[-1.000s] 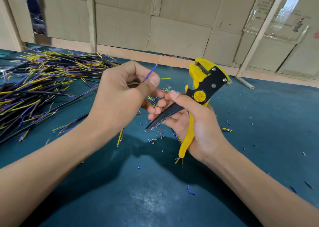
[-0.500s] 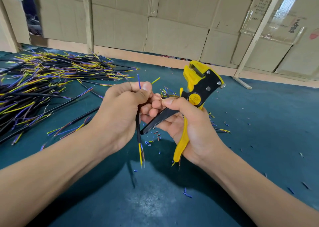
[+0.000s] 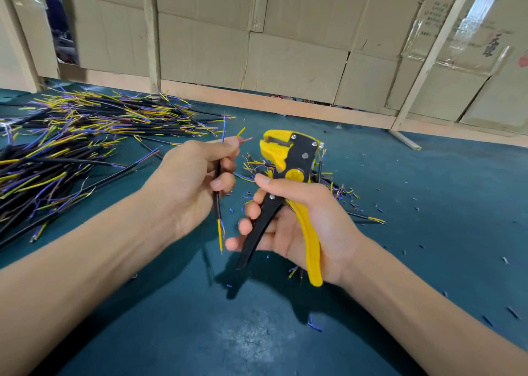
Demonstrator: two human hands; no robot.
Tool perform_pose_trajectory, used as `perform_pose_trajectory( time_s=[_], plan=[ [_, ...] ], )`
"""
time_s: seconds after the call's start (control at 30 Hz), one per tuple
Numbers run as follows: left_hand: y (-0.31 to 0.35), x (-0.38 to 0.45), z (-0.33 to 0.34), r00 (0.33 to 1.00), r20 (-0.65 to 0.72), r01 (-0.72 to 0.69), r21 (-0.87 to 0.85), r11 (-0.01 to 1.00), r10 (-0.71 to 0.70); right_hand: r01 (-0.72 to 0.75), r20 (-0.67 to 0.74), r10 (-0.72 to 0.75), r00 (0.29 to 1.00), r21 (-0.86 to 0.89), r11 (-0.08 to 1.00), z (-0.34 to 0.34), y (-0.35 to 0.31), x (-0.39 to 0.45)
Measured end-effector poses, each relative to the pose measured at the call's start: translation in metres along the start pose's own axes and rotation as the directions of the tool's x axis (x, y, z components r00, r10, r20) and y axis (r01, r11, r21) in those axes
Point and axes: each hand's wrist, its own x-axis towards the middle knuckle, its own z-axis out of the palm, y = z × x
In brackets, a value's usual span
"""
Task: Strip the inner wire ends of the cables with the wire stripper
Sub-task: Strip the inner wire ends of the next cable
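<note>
My left hand (image 3: 188, 187) grips a short black cable (image 3: 218, 209) held upright. Blue, yellow and reddish inner wires stick out above the fist, and a yellow wire hangs from the cable's lower end. My right hand (image 3: 297, 224) holds a yellow and black wire stripper (image 3: 288, 172) by its handles, jaws pointing up and apart from the cable. The handles are spread, the black one under my fingers, the yellow one in my palm. The reddish wire tip lies a little left of the stripper jaws.
A big pile of black cables (image 3: 65, 147) with blue and yellow wire ends covers the left of the dark teal table (image 3: 428, 204). A smaller heap (image 3: 337, 189) lies behind the stripper. Bits of cut insulation are scattered about. Cardboard boxes (image 3: 285, 46) wall the far edge.
My left hand has turned the cable upright and lowered it, so its lower end now hangs below the fist. The stripper has tilted more upright and its jaws sit nearer the wire tips.
</note>
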Motion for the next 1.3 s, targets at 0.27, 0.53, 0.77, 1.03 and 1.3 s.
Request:
perform_pose_trajectory(
  time_s=[0.27,0.53,0.77,1.03,1.3],
  plan=[
    [0.008,-0.001,-0.002,0.989,0.054,0.136,-0.006,0.991,-0.136,-0.094,-0.096,0.093,0.991,-0.01,0.996,-0.005,-0.016,-0.005],
    [0.005,-0.004,0.002,0.981,0.195,-0.01,-0.032,0.999,0.016,-0.114,-0.081,0.103,0.991,-0.148,0.982,-0.006,-0.014,-0.006],
    [0.003,-0.003,0.001,0.973,0.172,-0.163,0.02,0.986,0.157,-0.013,0.017,0.016,1.0,-0.136,0.991,0.006,-0.009,-0.009],
    [0.002,0.0,-0.004,0.916,0.282,-0.376,0.351,0.857,0.287,0.041,0.046,-0.037,0.998,-0.108,0.993,0.009,-0.011,-0.01],
    [0.035,0.039,-0.089,0.916,0.037,0.103,0.94,-0.325,0.399,0.04,-0.204,-0.082,0.976,-0.201,0.979,-0.035,-0.069,-0.023]
  ],
)
